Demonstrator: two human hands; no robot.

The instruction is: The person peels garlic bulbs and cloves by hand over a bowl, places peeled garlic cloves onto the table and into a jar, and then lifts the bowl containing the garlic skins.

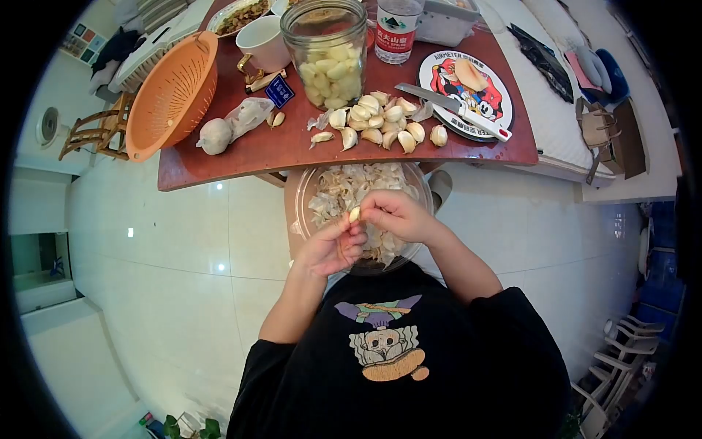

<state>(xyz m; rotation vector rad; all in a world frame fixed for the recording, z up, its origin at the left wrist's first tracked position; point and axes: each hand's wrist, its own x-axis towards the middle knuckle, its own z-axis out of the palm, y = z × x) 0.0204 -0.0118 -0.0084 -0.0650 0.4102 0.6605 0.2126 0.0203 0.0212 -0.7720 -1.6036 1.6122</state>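
A garlic clove (355, 214) is pinched between the fingertips of my left hand (333, 244) and my right hand (395, 215). Both hands are closed on it, above a clear bowl (302, 201) holding dry garlic skins (344, 186). Beyond them, a pile of unpeeled garlic cloves (380, 121) lies near the table's front edge. Behind the pile stands an open glass jar (324, 29) partly filled with peeled cloves (333, 75). To the left, a whole garlic bulb (215, 137) rests beside a crumpled clear plastic bag (248, 115).
An orange colander (172, 95) leans at the left edge of the red-brown table (219, 170). A white-handled knife (457, 108) lies across a printed plate (504, 91) at the right. A white mug (264, 44) and a water bottle (395, 33) flank the jar.
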